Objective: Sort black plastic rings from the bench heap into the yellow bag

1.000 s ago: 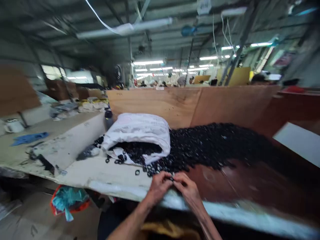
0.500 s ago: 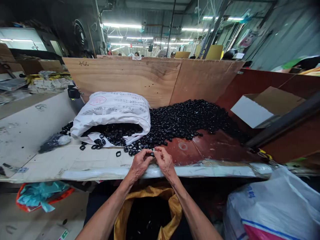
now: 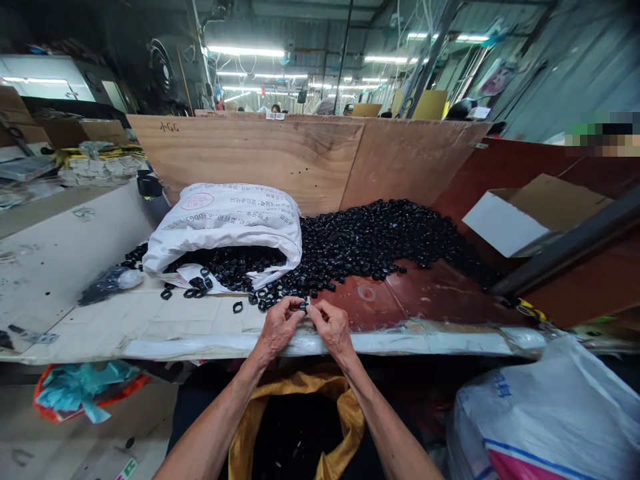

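— what are you holding?
— a small black ring. my left hand has it clamped between thumb and forefinger.
— and the other side?
— my right hand is right beside it, fingertips drawn in close to the ring; i can't tell whether they grip it too.
— where's that, over the table?
— yes, near its front edge. a loose ring lies to the left of my left hand.
— what's further out?
— beyond my left hand, a white sack, its open mouth facing me, more rings spilling out. a big heap of black rings spreads beyond my right hand, in front of a wooden board.
— and lower down?
— below both hands, between my forearms, a yellow bag gapes open, dark inside.
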A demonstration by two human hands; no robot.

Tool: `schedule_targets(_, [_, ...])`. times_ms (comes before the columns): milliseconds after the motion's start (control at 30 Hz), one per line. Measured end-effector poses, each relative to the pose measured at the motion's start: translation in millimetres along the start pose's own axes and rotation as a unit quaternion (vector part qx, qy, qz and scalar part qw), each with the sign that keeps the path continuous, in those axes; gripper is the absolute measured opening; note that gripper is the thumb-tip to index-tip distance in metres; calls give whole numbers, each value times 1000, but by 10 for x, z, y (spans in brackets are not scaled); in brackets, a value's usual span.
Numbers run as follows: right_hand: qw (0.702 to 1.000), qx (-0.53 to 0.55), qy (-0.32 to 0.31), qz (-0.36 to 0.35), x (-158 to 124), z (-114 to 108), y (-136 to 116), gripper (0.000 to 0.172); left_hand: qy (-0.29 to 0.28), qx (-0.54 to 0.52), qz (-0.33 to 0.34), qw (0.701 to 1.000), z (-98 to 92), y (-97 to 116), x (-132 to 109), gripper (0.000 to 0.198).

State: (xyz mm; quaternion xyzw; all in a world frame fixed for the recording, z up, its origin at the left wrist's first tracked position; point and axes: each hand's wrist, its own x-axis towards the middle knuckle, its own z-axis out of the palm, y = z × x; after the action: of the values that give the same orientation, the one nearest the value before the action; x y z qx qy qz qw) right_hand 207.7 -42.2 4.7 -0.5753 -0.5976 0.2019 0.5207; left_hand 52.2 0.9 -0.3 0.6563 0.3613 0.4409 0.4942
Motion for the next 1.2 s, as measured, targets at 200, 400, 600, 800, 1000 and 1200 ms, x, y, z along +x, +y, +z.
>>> schedule_targets(200, [1000,4,4,-13,-5,7,3,33,-1,-7,9,1000,-4,43,5,23])
schedule_targets(400, [997,66,-50,-7,-59,4,-65,22,-6,10,-1,1000,-27,119,-156,24])
schedule_targets(600, [993,16,-38,111,-260,89,-240,35,35,133,117,983,-37,174,-543,21])
schedule_targets(800, [988,94,-57,105,-494,-11,-409,25,21,44,5,999,-60,225,-672,22])
schedule_targets(1000, [974,175,-66,126,-711,0,-336,24,-1,-54,-63,997,-6,239,-723,23])
schedule_targets(1200, [957,196,-90,194,-820,22,-239,37,-28,49,1,998,-37,226,-887,15])
